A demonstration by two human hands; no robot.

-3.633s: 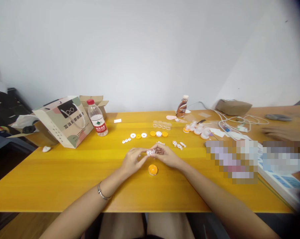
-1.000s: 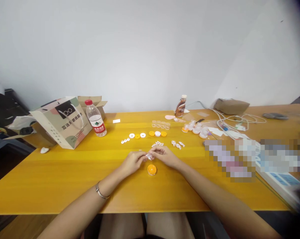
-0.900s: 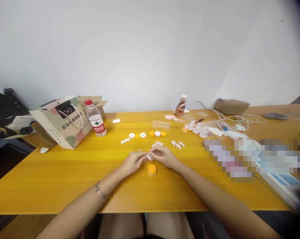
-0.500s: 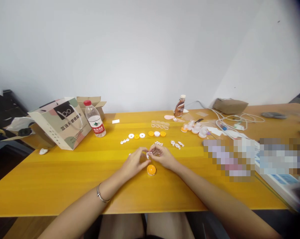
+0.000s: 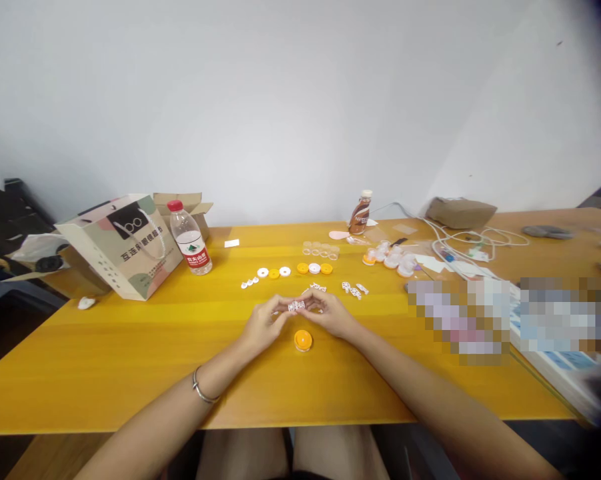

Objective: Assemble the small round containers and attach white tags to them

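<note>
Between the fingertips of both hands is a small white openwork plastic piece (image 5: pixel 296 306), held level above the table. My left hand (image 5: pixel 266 325) pinches its left end; my right hand (image 5: pixel 331 315) pinches its right end. Just below the hands, a round orange cap-like part (image 5: pixel 303 341) sits on the table with a clear rim under it. Beyond my right hand lie white openwork pieces (image 5: pixel 352 290), and more of them (image 5: pixel 317 287) lie partly hidden behind its fingers. Small white pointed parts (image 5: pixel 249 283) stand in a row beyond my left hand.
White and orange rings (image 5: pixel 274 273) (image 5: pixel 314 269) lie in two rows, with clear cylinders (image 5: pixel 320 251) behind. A water bottle (image 5: pixel 190 241) and paper bag (image 5: pixel 130 247) stand left. A brown drink bottle (image 5: pixel 360 213), clear domed containers (image 5: pixel 390 259) and white cables (image 5: pixel 460 240) are to the right.
The white piece has turned so its openwork side now shows, stretched between the two hands. The fingers of both hands have drawn in to its ends. The orange part has stayed in place.
</note>
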